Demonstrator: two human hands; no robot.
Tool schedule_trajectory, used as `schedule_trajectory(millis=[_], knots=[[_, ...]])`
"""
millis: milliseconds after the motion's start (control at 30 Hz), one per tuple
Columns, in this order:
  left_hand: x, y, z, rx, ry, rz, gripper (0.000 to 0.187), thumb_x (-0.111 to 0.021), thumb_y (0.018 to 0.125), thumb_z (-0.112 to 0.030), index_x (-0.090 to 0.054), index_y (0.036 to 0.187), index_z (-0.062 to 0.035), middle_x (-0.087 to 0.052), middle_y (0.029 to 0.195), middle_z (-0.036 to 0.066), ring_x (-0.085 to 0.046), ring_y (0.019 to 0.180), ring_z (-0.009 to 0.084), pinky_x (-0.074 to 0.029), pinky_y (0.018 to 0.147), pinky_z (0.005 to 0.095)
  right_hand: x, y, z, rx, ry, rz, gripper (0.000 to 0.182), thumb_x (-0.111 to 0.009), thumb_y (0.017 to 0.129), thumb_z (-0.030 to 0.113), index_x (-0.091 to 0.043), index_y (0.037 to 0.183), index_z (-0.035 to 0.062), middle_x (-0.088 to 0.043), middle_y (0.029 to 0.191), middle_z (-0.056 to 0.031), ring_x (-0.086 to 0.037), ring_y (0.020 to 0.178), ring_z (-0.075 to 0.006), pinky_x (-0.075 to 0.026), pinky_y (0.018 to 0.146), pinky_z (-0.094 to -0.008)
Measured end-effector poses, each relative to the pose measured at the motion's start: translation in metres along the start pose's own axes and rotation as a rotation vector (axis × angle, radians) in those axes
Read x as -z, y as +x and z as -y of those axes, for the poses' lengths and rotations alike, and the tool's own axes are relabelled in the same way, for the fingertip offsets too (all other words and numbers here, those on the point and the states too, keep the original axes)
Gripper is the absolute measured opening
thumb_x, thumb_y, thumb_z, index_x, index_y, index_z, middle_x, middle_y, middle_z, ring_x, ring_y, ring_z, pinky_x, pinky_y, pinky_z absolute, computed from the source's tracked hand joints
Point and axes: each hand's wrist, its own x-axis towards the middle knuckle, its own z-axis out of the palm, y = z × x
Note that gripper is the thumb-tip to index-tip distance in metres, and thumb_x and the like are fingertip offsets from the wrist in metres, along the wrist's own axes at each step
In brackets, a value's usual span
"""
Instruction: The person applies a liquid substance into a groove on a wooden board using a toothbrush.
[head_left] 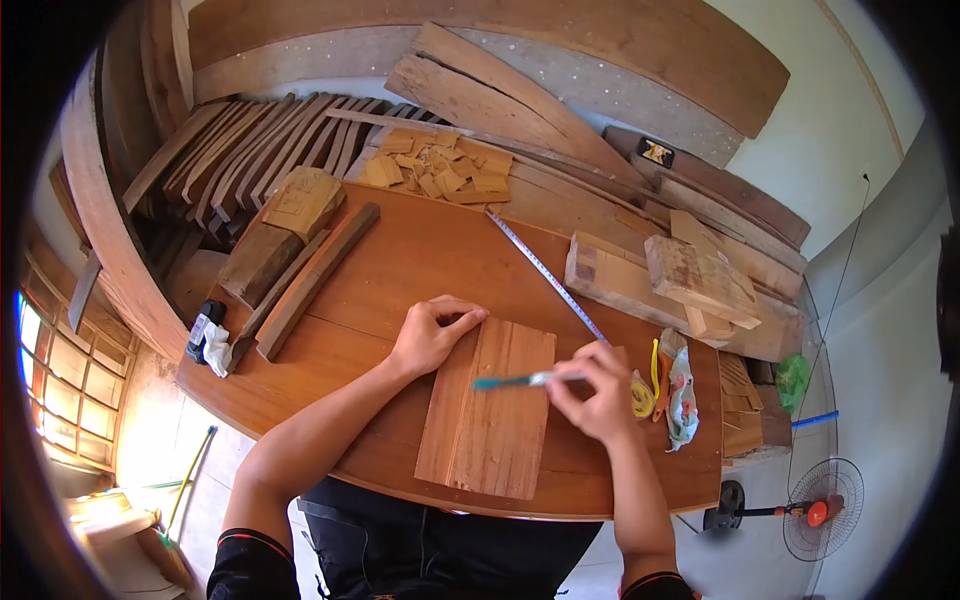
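Observation:
A wooden board [500,430] lies on the brown table in front of me, with a seam running along its length. My left hand [437,335] is closed at its far left corner, thumb and curled fingers pressed there. Above the board's right side, my right hand [597,388] pinches a slim stick-like tool [505,383] with a teal front part and a whitish middle. Its teal end points left across the board, overlapping the seam in this view. A tape measure [641,396] lies just beyond my right hand, its blade [545,272] stretching away to the far left.
Right of my hand lie orange-handled pliers [662,375] and a crumpled plastic bag [682,400]. Wooden strips [318,280] and a black tool [205,330] line the table's left. Wood chips [440,165] and thick blocks [700,280] sit at the back. A fan [822,510] stands right.

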Motion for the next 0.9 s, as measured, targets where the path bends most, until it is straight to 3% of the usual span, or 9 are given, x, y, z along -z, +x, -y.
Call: schedule_trajectory(millis=[67,167,267,367,533,600,667,767,900], knots=[[0.0,0.0,0.003,-0.024,-0.009,-0.001,0.026,-0.075,0.104,-0.024,-0.084,0.114,-0.002,-0.08,0.113,0.015,-0.075,0.108,0.026,-0.058,0.096,0.0368,-0.009,0.002,0.02,0.133,0.029,0.098,0.017,-0.092,0.077,0.018,-0.082,0.09,0.0127,-0.067,0.092,-0.0026,-0.064,0.088,-0.0226,-0.045,0.083,-0.0381],[-0.001,0.0,0.004,-0.037,-0.019,-0.001,0.025,-0.075,0.104,-0.02,-0.083,0.114,0.0014,-0.079,0.112,0.016,-0.074,0.108,0.0245,-0.057,0.096,0.0362,-0.007,0.002,-0.003,0.121,0.033,0.015,0.019,-0.094,0.077,0.023,-0.082,0.089,0.0153,-0.067,0.093,-0.0015,-0.065,0.086,-0.0224,-0.045,0.083,-0.0388],[-0.001,-0.001,0.004,-0.036,-0.035,-0.007,0.025,-0.076,0.105,-0.02,-0.082,0.113,0.0026,-0.079,0.111,0.016,-0.074,0.107,0.0233,-0.057,0.095,0.0356,0.011,-0.006,-0.044,-0.249,0.048,-0.194,0.017,-0.093,0.077,0.021,-0.08,0.085,0.0149,-0.068,0.093,-0.0027,-0.065,0.087,-0.0237,-0.046,0.085,-0.0403],[-0.002,0.0,0.005,-0.052,-0.017,-0.01,0.024,-0.077,0.104,-0.021,-0.083,0.112,0.0008,-0.08,0.111,0.016,-0.075,0.105,0.022,-0.058,0.094,0.0346,0.016,-0.005,-0.038,-0.199,-0.013,-0.176,0.012,-0.089,0.081,0.015,-0.079,0.086,0.0095,-0.07,0.093,-0.0047,-0.066,0.088,-0.0248,-0.048,0.087,-0.0387],[-0.003,0.001,0.009,-0.057,-0.011,-0.022,0.025,-0.078,0.103,-0.022,-0.083,0.112,-0.0002,-0.081,0.111,0.016,-0.076,0.106,0.0231,-0.059,0.094,0.0352,-0.013,0.001,0.02,0.202,0.014,0.113,0.019,-0.093,0.074,0.019,-0.083,0.09,0.0168,-0.068,0.091,-0.0003,-0.066,0.088,-0.0208,-0.045,0.084,-0.0386],[-0.003,0.001,0.012,-0.052,0.013,-0.017,0.026,-0.077,0.103,-0.024,-0.083,0.113,-0.0006,-0.081,0.112,0.015,-0.076,0.106,0.0225,-0.059,0.093,0.0352,-0.008,0.004,0.008,0.227,0.013,0.015,0.019,-0.093,0.074,0.019,-0.083,0.09,0.0163,-0.068,0.092,-0.0002,-0.065,0.087,-0.0214,-0.045,0.083,-0.0387],[-0.002,0.001,0.011,-0.049,0.017,-0.019,0.027,-0.077,0.104,-0.026,-0.083,0.114,-0.0012,-0.08,0.113,0.014,-0.076,0.106,0.0216,-0.059,0.093,0.0351,0.006,0.001,-0.017,0.069,-0.13,-0.1,0.018,-0.093,0.074,0.016,-0.082,0.088,0.0122,-0.067,0.091,-0.0044,-0.062,0.084,-0.0252,-0.046,0.081,-0.0402],[-0.003,0.001,0.011,-0.062,0.003,-0.004,0.028,-0.076,0.105,-0.028,-0.084,0.114,-0.0027,-0.081,0.114,0.014,-0.076,0.106,0.0215,-0.059,0.094,0.0351,0.016,-0.004,-0.036,-0.145,-0.101,-0.211,0.012,-0.091,0.078,0.018,-0.081,0.083,0.0146,-0.069,0.09,-0.0023,-0.064,0.085,-0.0252,-0.047,0.082,-0.0408],[-0.002,0.002,0.012,-0.057,0.011,0.006,0.028,-0.076,0.104,-0.028,-0.084,0.115,-0.0034,-0.081,0.115,0.014,-0.076,0.109,0.0236,-0.058,0.098,0.0362,-0.008,-0.001,0.005,0.172,-0.03,-0.004,0.017,-0.093,0.076,0.025,-0.082,0.086,0.0174,-0.066,0.089,-0.0005,-0.065,0.086,-0.0224,-0.045,0.083,-0.0391]])
